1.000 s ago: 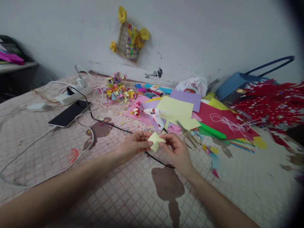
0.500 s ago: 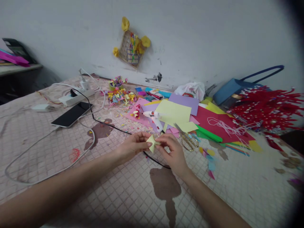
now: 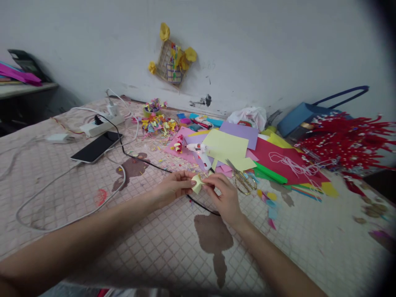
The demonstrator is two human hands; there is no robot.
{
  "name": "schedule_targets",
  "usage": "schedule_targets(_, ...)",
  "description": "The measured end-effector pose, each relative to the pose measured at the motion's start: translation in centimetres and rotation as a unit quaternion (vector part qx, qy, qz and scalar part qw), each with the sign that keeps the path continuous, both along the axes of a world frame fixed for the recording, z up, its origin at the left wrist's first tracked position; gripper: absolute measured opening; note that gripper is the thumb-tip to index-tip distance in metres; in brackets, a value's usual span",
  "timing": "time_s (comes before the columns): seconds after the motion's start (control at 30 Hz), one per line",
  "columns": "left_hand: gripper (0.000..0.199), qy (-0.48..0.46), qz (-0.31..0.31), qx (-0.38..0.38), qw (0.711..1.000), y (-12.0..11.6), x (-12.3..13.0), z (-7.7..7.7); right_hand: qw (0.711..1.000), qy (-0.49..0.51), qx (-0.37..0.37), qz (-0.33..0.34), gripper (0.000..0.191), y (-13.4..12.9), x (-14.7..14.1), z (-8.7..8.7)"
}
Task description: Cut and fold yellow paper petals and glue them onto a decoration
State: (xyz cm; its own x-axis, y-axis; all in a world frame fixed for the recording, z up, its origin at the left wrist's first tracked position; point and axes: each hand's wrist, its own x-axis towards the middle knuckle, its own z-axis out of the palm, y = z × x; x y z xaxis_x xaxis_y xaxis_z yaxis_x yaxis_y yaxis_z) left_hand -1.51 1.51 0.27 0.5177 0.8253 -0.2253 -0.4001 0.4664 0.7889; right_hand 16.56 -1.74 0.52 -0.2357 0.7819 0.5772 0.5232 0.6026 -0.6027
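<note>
A small folded piece of pale yellow paper [image 3: 196, 184] is held up over the tiled tabletop. My left hand [image 3: 175, 185] pinches its left side between thumb and fingers. From the right, the fingertips of my right hand [image 3: 223, 193] grip its other edge. The fingers partly cover the paper. Just beyond my hands lie gold-handled scissors [image 3: 244, 181] and a white glue gun [image 3: 200, 154]. A black cable [image 3: 148, 163] runs across the table and passes behind my hands.
Coloured paper sheets [image 3: 227, 146] are piled at the back, with a heap of paper scraps [image 3: 159, 125] to their left. A tablet or phone [image 3: 96, 147] and a power strip [image 3: 102, 126] sit on the left. At the right are a red fuzzy bundle [image 3: 346, 142] and a blue bag [image 3: 306, 117].
The folded paper has been turned between my fingers: its pointed, star-like outline now looks rounder. Both hands stay in nearly the same place. The camera view has shifted slightly.
</note>
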Motion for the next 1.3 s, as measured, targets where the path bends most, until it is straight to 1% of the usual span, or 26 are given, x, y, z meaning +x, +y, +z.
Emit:
schedule_targets(0.13, 0.013, -0.002, -0.009, -0.022, 1.0, 0.0, -0.1, -0.2, 1.0, -0.017, 0.004, 0.008, 0.017, 0.1, 0.1, -0.3)
schedule_targets(0.33, 0.009, -0.012, 0.001, -0.055, 0.998, 0.0, 0.0, -0.5, 0.999, -0.04, 0.031, 0.021, 0.019, 0.3, 0.3, -0.3)
schedule_targets(0.53, 0.01, -0.026, -0.008, -0.04, 0.999, 0.0, 0.0, -0.8, 0.997, -0.055, 0.037, 0.049, 0.017, 0.4, 0.4, -0.4)
schedule_targets(0.73, 0.011, -0.02, -0.026, -0.02, 0.999, 0.1, 0.0, -1.0, 0.995, -0.077, 0.034, 0.056, 0.018, 0.3, 0.6, -0.5)
schedule_targets(0.93, 0.013, -0.01, -0.035, -0.002, 0.999, 0.1, 0.1, -1.1, 0.995, -0.067, 0.027, 0.07, 0.017, 0.2, 0.3, -0.4)
schedule_targets(1.1, 0.014, -0.001, -0.043, -0.003, 0.999, 0.1, 0.0, -1.2, 0.995, -0.056, 0.02, 0.078, 0.016, 0.0, 0.2, -0.2)
schedule_targets(1.3, 0.018, -0.006, -0.082, 0.008, 0.997, 0.0, 0.0, -0.9, 0.995, -0.05, 0.016, 0.08, 0.015, 0.0, 0.0, -0.3)
